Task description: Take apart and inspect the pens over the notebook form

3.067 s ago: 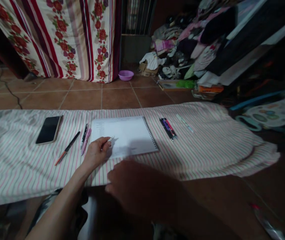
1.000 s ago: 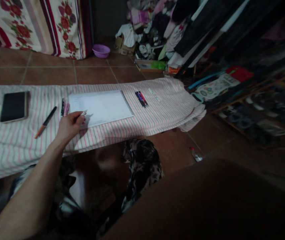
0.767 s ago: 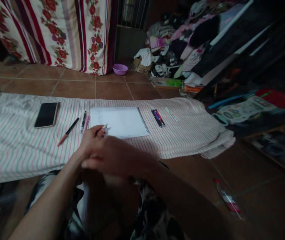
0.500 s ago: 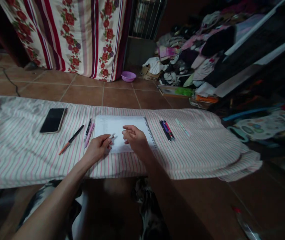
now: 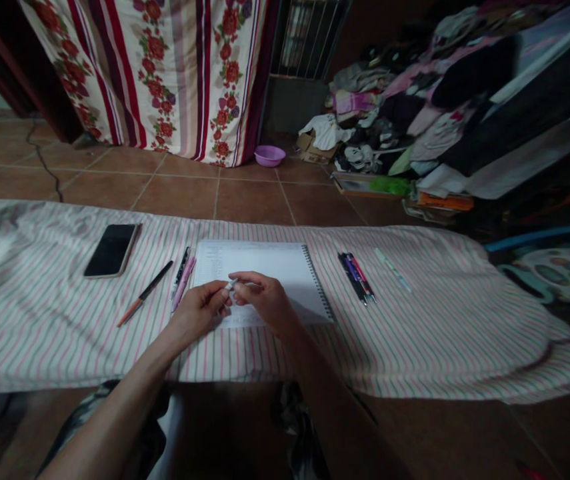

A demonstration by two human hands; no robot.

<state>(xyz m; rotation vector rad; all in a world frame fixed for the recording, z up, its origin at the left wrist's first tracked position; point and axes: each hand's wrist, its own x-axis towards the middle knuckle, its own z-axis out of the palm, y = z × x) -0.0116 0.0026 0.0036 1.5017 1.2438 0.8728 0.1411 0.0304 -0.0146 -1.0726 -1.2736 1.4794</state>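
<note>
My left hand [image 5: 199, 312] grips a small white pen [image 5: 231, 284] over the near edge of a spiral notebook [image 5: 265, 267]. My right hand [image 5: 263, 300] has its fingers pinched on the tip end of that same pen. The notebook lies open on a pink-striped cloth [image 5: 415, 320] spread over a low surface. Both hands meet above the blank page.
A black phone [image 5: 112, 249] and an orange-tipped black pen [image 5: 145, 292] lie to the left. Two pens [image 5: 183, 273] sit beside the notebook's left edge, several more [image 5: 357, 278] to its right. A purple bowl [image 5: 269, 155], a floral curtain [image 5: 165, 73] and a clothes pile [image 5: 395, 113] lie beyond.
My right hand came in from the lower right and closed on the pen held by my left hand. The view shifted slightly; the left hand stayed put.
</note>
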